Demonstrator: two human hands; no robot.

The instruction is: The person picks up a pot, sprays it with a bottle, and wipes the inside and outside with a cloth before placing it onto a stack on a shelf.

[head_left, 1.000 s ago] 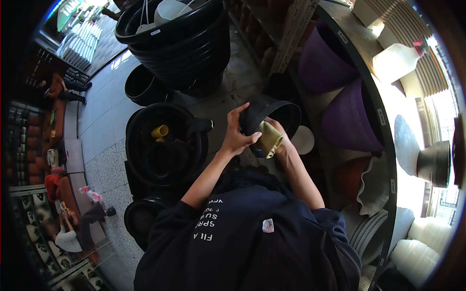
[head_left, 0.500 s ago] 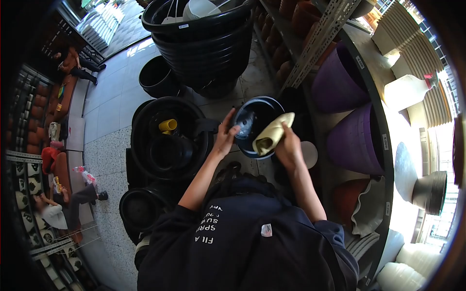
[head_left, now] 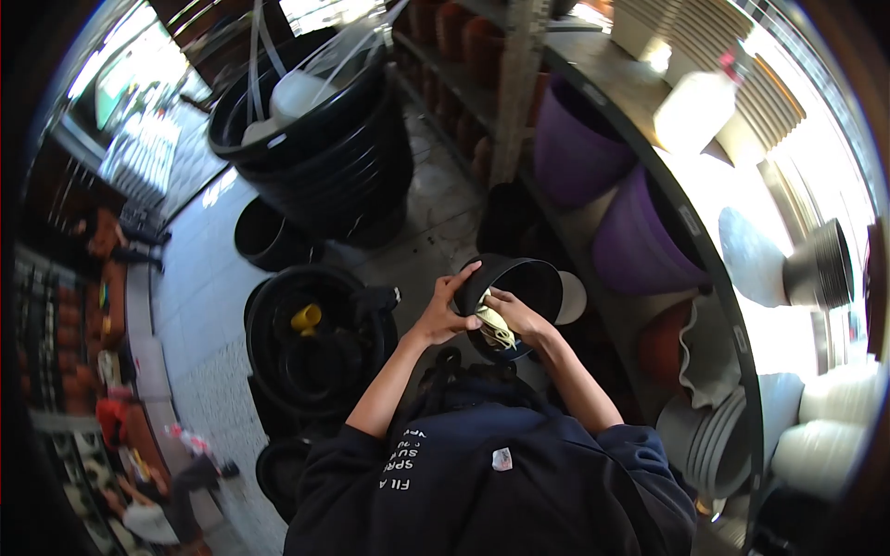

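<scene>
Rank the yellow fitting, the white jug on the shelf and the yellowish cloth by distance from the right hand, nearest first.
1. Yellowish cloth, gripped in the right hand.
2. Yellow fitting, off to the left inside the black tubs.
3. White jug, up on the shelf, upper right.

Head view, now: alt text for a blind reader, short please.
A person in a dark sweatshirt holds a black pot with the left hand while the right hand presses a yellowish cloth against its rim. Stacked black tubs stand on the floor ahead; purple pots lie on a shelf at right.
</scene>
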